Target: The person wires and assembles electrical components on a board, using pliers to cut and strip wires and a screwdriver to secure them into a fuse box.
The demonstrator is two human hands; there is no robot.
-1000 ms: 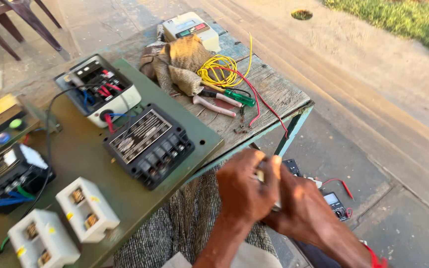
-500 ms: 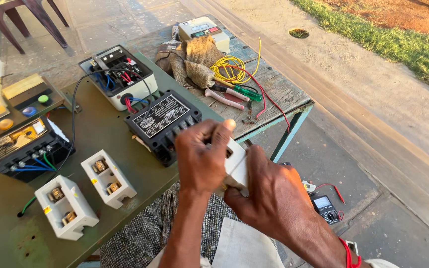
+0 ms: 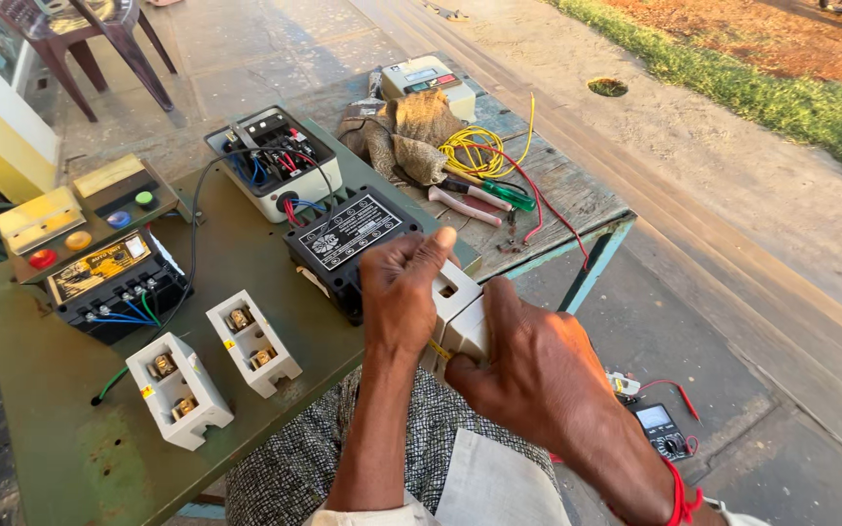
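I hold a white fuse block [image 3: 458,314] in both hands, just off the near edge of the green table [image 3: 60,429] and over my lap. My left hand [image 3: 403,287] clamps it from the table side, thumb stretched over its top, while my right hand [image 3: 528,365] cups it from below and behind, so the block stays steady and its face is turned up where I can see it. Two matching white blocks [image 3: 214,373] lie on the table to the left of my left hand, and a black meter unit [image 3: 348,245] sits just beyond my knuckles. Compared with half a second ago, the block has risen and tilted slightly towards me, and my hands have closed tighter round it; a second ago they were lower, past the table's corner.
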